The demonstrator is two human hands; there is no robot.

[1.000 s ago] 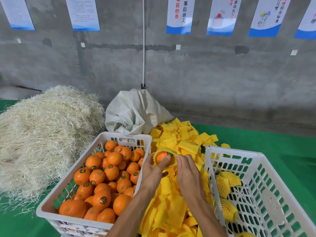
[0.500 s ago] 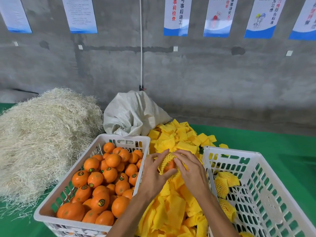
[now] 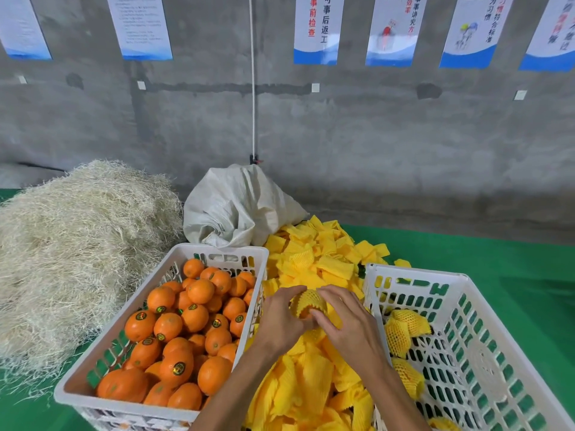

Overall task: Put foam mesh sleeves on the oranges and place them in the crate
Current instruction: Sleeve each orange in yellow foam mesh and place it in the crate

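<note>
Both grips, left hand (image 3: 281, 318) and right hand (image 3: 348, 325), clamped round the orange (image 3: 308, 303); yellow mesh nearly covering it

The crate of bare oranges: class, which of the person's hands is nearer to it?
Left. The left hand sits right beside the wall of the crate of bare oranges, gripping the sleeved orange. The right hand grips that orange from its far side.

There is just one camera, worn on the person's head. It looks forward and down, close over both hands (image 3: 314, 325), with a crate (image 3: 217, 253) on each side and the gray wall (image 3: 373, 150) far ahead.
</note>
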